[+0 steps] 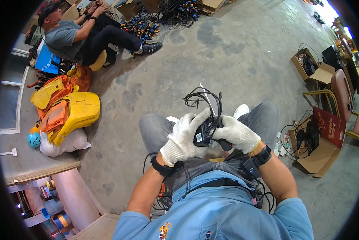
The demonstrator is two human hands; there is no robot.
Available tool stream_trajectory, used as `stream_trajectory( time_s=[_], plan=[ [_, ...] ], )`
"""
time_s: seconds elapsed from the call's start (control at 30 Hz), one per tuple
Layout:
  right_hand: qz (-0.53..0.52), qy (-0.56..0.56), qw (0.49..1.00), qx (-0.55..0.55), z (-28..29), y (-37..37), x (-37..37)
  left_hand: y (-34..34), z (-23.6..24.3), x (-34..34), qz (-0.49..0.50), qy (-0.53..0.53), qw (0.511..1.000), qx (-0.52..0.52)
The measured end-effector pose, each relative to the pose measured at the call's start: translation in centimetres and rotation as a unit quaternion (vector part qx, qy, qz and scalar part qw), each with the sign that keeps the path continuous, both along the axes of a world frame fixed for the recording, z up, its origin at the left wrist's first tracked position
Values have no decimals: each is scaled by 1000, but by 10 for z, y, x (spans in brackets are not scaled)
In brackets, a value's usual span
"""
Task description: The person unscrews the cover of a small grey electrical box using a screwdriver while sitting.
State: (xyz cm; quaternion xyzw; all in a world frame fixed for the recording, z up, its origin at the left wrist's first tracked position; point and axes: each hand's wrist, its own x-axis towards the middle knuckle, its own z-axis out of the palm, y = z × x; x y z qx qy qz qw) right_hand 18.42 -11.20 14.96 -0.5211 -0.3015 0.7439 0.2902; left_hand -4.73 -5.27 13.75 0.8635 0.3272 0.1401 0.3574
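My left hand (184, 138), in a white knit glove, is closed around a black power adapter (206, 135) with a small white label. My right hand (238, 133), gloved the same way, is curled beside the adapter. From under its fingers sticks a dark handle end (226, 145). In line with that handle, a thin silver shaft (206, 95) points away from me, so the two look like one screwdriver. A black cable (192, 96) loops above both hands and runs down to the adapter. The fingertips of my right hand are partly hidden by cable and adapter.
Yellow and orange plastic shells (77, 114) are piled at left, on a white sack (63, 144). A seated person (73, 34) is at the far left, near heaped cables (141, 24). At right stand open cardboard boxes (321, 160) and a brown chair (341, 94).
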Motion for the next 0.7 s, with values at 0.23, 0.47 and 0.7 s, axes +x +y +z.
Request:
stream_trajectory(
  time_s=[0.23,0.47,0.7],
  plan=[
    [-38,-10,999,35,-6,-7,-11,-9,0,2,24,26,999,41],
    [-33,-34,998,46,-20,-7,-7,-11,3,5,29,35,998,41],
    [6,-119,992,49,-25,-15,-10,-10,-3,-1,57,-17,998,-38]
  ],
)
